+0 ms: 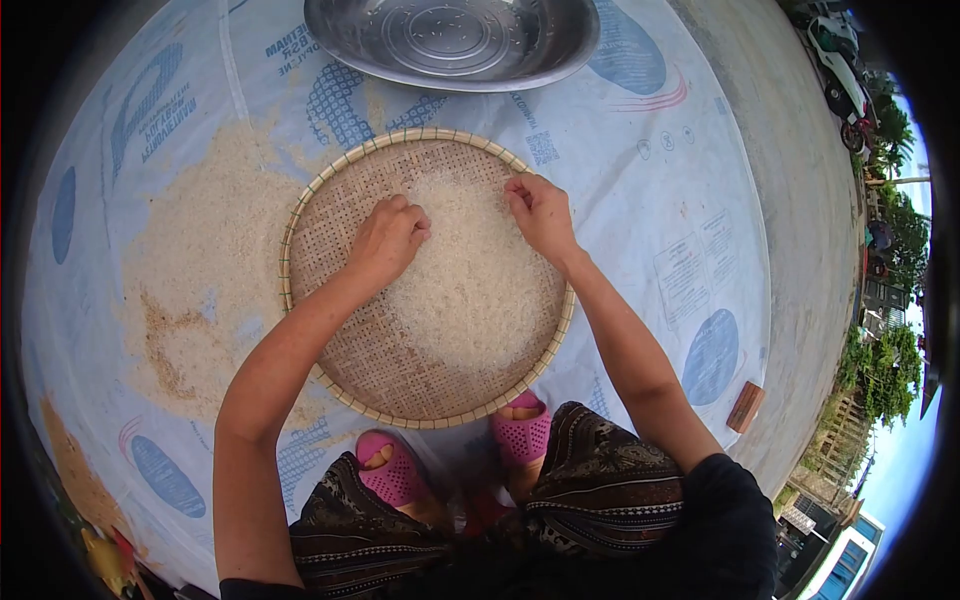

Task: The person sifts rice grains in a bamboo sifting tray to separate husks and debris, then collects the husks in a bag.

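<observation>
**A:** Outdoors, squatting on a printed tarp (660, 200) over concrete. Round bamboo tray (360, 365) right in front of 2 pink sandals (385, 470), rice (470, 290) heaped across its middle and right.

**B:** Hands?

**A:** Both in the heap. Left hand (388, 238) curled into a loose fist on the grains, can't tell if holding any. Right hand (540, 212) pinching rice at the far edge, fingertips bunched.

**B:** How far along?

**A:** Looks early: bulk of the rice in the tray, husky pile (200, 270) out on the tarp at left, steel basin (540, 40) beyond with just a few grains. No obstruction, only 1 wooden block (745, 407) off right.
</observation>
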